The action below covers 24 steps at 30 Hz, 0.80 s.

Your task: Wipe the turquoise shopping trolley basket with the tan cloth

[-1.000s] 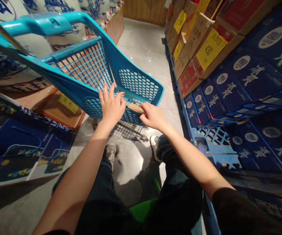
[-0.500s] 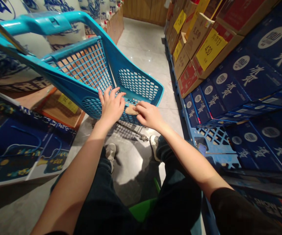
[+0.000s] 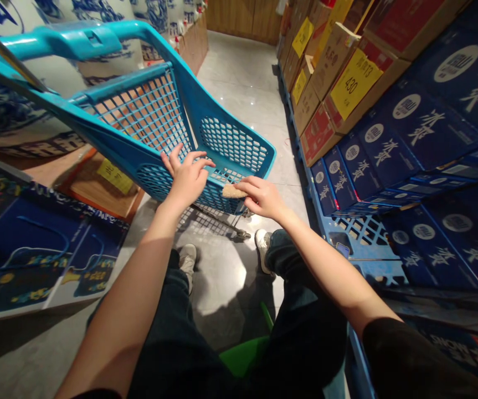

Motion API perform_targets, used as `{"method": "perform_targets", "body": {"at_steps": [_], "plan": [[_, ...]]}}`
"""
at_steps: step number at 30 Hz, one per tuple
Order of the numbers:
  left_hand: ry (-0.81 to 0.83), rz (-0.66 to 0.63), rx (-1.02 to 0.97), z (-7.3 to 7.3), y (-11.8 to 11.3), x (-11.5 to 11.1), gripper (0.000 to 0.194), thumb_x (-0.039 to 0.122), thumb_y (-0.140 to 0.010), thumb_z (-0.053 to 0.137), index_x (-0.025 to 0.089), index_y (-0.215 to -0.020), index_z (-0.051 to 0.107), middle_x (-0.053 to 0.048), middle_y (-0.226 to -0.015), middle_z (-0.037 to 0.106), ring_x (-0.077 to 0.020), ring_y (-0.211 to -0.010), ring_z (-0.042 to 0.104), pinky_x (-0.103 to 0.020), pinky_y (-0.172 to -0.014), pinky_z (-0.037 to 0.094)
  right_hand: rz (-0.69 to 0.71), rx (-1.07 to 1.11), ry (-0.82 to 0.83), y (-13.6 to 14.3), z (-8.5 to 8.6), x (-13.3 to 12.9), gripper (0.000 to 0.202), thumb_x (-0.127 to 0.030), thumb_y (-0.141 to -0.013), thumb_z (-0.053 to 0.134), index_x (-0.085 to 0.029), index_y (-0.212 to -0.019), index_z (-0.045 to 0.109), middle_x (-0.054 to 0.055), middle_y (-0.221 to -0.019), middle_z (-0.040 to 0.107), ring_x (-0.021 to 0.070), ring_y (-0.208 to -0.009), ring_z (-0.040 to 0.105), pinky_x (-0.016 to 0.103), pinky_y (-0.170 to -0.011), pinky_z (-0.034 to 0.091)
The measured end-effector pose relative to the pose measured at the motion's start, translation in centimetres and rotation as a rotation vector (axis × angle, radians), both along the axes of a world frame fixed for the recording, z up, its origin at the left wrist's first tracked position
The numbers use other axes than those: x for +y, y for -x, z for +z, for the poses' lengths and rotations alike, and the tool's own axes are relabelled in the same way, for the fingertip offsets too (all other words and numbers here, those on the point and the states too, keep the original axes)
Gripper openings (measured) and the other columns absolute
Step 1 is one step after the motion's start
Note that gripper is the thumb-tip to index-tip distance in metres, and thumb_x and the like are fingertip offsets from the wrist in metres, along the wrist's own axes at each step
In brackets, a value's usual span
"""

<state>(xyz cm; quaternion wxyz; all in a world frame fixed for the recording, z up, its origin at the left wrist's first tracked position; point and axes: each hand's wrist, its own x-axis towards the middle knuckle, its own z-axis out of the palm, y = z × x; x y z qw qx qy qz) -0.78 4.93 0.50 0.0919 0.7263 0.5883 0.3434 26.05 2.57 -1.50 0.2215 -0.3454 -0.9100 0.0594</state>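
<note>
A blue plastic shopping cart (image 3: 139, 141) stands tilted across the view in front of me. My right hand (image 3: 266, 198) pinches a small tan, rough-looking pad, perhaps a cloth or sponge (image 3: 232, 191), against the rim at the cart's near right side. My left hand (image 3: 189, 174) rests at the cart's near rim with its fingers spread and holds nothing. Part of the rim lies hidden behind both hands. The basket's lattice walls show through on the far side.
Blue boxes (image 3: 382, 144) are stacked on a blue plastic pallet (image 3: 365, 238) at the right, with a phone (image 3: 341, 246) lying there. Cartons with yellow price signs (image 3: 355, 83) stand behind. Large blue-and-white jars (image 3: 35, 105) line the left. A green stool (image 3: 245, 354) is under me.
My right hand has slid a little to the right along the cart's rim with the tan pad. My left hand has shifted slightly left, its fingers bending a little more.
</note>
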Motion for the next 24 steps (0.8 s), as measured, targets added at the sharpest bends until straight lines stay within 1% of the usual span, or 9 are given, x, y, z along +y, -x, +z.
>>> {"method": "perform_targets", "body": {"at_steps": [3, 6, 8, 13, 16, 19, 21, 24], "plan": [[0.015, -0.015, -0.014, 0.3, 0.1, 0.3, 0.038, 0.022, -0.097, 0.050, 0.035, -0.103, 0.086, -0.003, -0.153, 0.073, -0.0419, -0.171, 0.033, -0.082, -0.142, 0.001, -0.109, -0.015, 0.017, -1.0, 0.3, 0.8, 0.048, -0.019, -0.101, 0.051, -0.016, -0.142, 0.075, 0.018, -0.128, 0.076, 0.0312, -0.113, 0.071, 0.045, -0.101, 0.057], [0.034, -0.020, -0.016, 0.5, 0.4, 0.5, 0.039, 0.021, -0.096, 0.050, 0.034, -0.102, 0.086, -0.003, -0.155, 0.073, -0.0420, -0.172, 0.031, -0.082, -0.141, -0.001, -0.183, -0.039, 0.013, -0.2, 0.0, 0.5, 0.046, -0.021, -0.101, 0.052, -0.015, -0.139, 0.077, 0.018, -0.120, 0.076, 0.0320, -0.108, 0.068, 0.045, -0.099, 0.054], [0.042, -0.020, -0.020, 0.6, 0.8, 0.7, 0.039, 0.020, -0.095, 0.049, 0.034, -0.102, 0.086, -0.002, -0.156, 0.073, -0.0409, -0.172, 0.030, -0.081, -0.141, -0.002, -0.164, -0.038, -0.001, 1.0, -0.5, -0.3, 0.044, -0.023, -0.101, 0.052, -0.015, -0.137, 0.078, 0.017, -0.118, 0.075, 0.0325, -0.107, 0.067, 0.045, -0.098, 0.053], [0.025, -0.011, -0.059, 0.6, 2.7, 1.7, 0.035, 0.019, -0.090, 0.052, 0.034, -0.096, 0.082, 0.000, -0.151, 0.076, -0.0360, -0.172, 0.033, -0.078, -0.144, 0.004, -0.043, 0.004, -0.060, 4.1, -1.9, -2.7, 0.049, -0.024, -0.105, 0.049, -0.015, -0.147, 0.071, 0.020, -0.129, 0.074, 0.0331, -0.116, 0.065, 0.048, -0.101, 0.053], [0.021, -0.026, -0.069, 0.6, 4.1, 2.5, 0.033, 0.017, -0.088, 0.050, 0.032, -0.094, 0.080, 0.000, -0.146, 0.078, -0.0330, -0.170, 0.039, -0.077, -0.145, 0.006, 0.046, -0.036, -0.105, 5.1, -2.0, -3.5, 0.049, -0.025, -0.108, 0.050, -0.018, -0.153, 0.068, 0.019, -0.135, 0.073, 0.0329, -0.119, 0.064, 0.047, -0.099, 0.053], [0.018, -0.017, -0.045, 0.7, 5.0, 2.9, 0.034, 0.019, -0.090, 0.048, 0.029, -0.097, 0.080, 0.001, -0.145, 0.078, -0.0336, -0.167, 0.043, -0.073, -0.146, 0.009, 0.125, -0.105, -0.176, 5.2, -1.7, -3.5, 0.049, -0.026, -0.110, 0.053, -0.021, -0.157, 0.066, 0.019, -0.143, 0.071, 0.0334, -0.120, 0.064, 0.047, -0.098, 0.052], [-0.013, 0.035, -0.020, 0.7, 4.8, 2.5, 0.035, 0.020, -0.093, 0.048, 0.028, -0.103, 0.081, 0.000, -0.149, 0.076, -0.0341, -0.166, 0.046, -0.069, -0.147, 0.017, 0.130, -0.144, -0.186, 4.8, -1.5, -3.4, 0.047, -0.025, -0.110, 0.054, -0.019, -0.155, 0.068, 0.020, -0.142, 0.071, 0.0335, -0.119, 0.064, 0.047, -0.097, 0.053], [-0.060, 0.088, 0.028, 0.5, 2.9, 0.6, 0.038, 0.019, -0.097, 0.050, 0.027, -0.117, 0.081, -0.007, -0.152, 0.075, -0.0340, -0.162, 0.051, -0.064, -0.146, 0.029, 0.060, -0.161, -0.136, 4.4, -1.1, -3.2, 0.046, -0.020, -0.109, 0.056, -0.015, -0.153, 0.068, 0.021, -0.140, 0.071, 0.0339, -0.118, 0.064, 0.047, -0.098, 0.053]]}}
